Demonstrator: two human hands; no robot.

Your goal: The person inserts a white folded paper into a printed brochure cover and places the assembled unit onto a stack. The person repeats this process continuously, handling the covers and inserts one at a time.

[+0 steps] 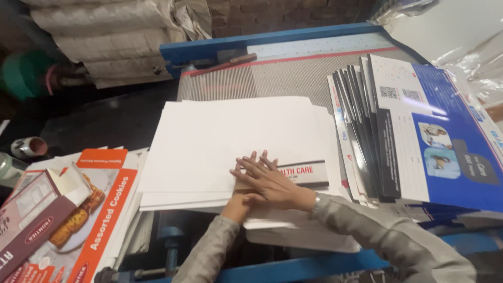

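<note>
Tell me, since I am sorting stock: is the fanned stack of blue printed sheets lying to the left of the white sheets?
No, the blue printed sheets lie fanned out to the right of the white sheets.

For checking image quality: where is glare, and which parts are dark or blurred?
Head view: glare washes the white sheet stack and the glossy blue printed sheets; the upper left background is dark; the right hand, over the left hand, looks slightly soft; edges bend a little.
</note>
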